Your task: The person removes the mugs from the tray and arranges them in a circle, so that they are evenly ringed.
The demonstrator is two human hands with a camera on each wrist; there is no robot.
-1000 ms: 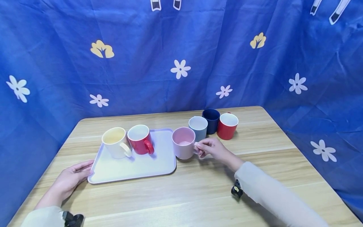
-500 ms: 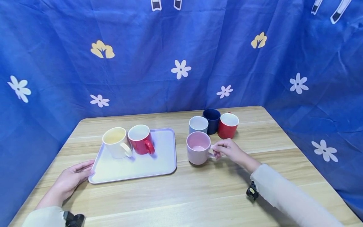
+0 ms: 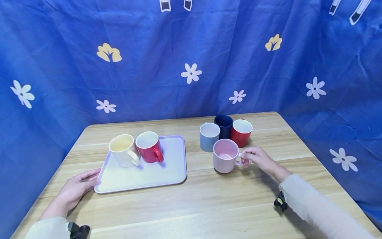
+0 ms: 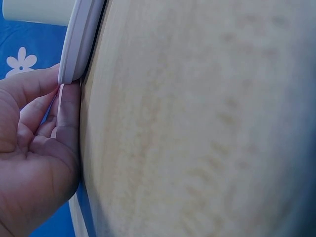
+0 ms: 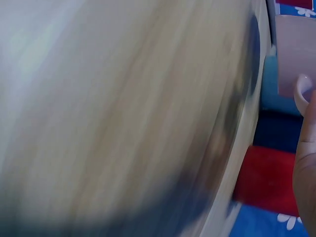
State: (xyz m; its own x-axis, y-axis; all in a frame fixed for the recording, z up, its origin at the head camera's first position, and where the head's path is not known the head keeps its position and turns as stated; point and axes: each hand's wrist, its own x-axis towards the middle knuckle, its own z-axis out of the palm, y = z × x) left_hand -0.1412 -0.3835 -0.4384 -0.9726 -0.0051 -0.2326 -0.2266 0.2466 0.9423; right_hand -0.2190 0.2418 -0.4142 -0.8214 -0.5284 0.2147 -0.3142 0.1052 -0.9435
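My right hand [image 3: 253,157] pinches the handle of a pink mug [image 3: 224,161], right of the tray. The mug is upright and appears raised slightly off the table; the right wrist view shows its side [image 5: 296,54] with a gap beneath. At the near left corner of the pale lilac tray [image 3: 167,174], my left hand [image 3: 76,187] grips the rim, thumb on top and fingers below, as the left wrist view shows on the tray's edge [image 4: 76,44]. On that tray stand a cream mug [image 3: 120,154] and a red mug [image 3: 146,152], side by side, handles toward the near right.
Behind the pink mug stand a light blue mug [image 3: 208,141], a dark navy mug [image 3: 224,124] and another red mug [image 3: 240,136], close together. A blue patterned cloth [image 3: 143,83] hangs around the wooden table [image 3: 179,212].
The pink mug has moved right with my right hand, from the tray's right edge to a place in front of the blue and red mugs. My left hand stays on the tray.
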